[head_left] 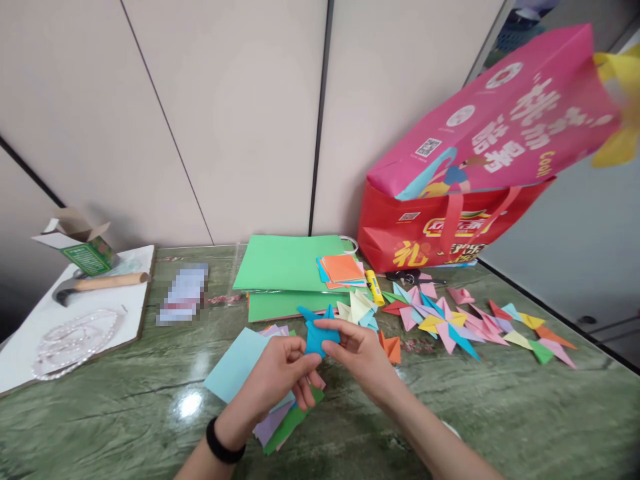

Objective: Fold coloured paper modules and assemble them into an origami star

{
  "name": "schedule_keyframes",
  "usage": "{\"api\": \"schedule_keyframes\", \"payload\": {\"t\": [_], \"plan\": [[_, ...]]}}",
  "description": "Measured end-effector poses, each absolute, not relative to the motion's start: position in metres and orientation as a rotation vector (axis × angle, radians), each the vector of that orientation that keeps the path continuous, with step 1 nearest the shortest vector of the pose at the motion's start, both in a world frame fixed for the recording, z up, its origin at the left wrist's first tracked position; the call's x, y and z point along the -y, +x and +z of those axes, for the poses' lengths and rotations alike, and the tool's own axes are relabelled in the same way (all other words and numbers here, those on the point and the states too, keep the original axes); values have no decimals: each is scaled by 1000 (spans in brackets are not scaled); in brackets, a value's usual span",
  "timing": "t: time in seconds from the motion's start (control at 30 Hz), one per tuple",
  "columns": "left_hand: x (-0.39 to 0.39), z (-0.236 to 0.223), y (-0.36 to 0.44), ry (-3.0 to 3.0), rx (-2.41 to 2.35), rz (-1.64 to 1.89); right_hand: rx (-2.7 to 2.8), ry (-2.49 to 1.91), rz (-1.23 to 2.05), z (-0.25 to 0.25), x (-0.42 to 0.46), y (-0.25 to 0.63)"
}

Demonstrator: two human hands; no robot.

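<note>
A small folded piece of blue origami paper (316, 339) is held up between both hands, two pointed tips sticking up at its top. My left hand (286, 370) pinches its lower left edge with thumb and fingers. On the other side my right hand (357, 350) grips it, thumb in front and index finger along the top. Beneath the hands lies a loose stack of coloured paper sheets, a light blue sheet (235, 363) on top and a green sheet (287, 427) low down. Just behind sits a cream folded piece (357, 307).
Folded paper stars (445, 323) spread over the right of the green table. Green sheets (295, 260) with small orange squares (343, 269) and a yellow glue stick (374, 288) lie behind. Bags (390, 233) stand back right; a board (135, 293) carries a sickle (100, 283) and beads (80, 340).
</note>
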State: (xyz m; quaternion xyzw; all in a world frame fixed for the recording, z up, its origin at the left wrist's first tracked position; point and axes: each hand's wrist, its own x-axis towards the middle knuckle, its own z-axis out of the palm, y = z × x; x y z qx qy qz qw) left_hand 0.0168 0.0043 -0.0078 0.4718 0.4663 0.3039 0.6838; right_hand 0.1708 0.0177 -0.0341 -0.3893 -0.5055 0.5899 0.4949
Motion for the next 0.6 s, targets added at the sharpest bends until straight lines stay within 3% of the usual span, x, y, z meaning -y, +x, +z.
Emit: {"api": "schedule_keyframes", "payload": {"t": [0.27,0.6], "plan": [[-7,-6,12,761,-801,779,1180,-810,1374,-31,-16,169],[-3,-13,13,706,-703,628,1162,-823,1356,-24,-10,163]]}}
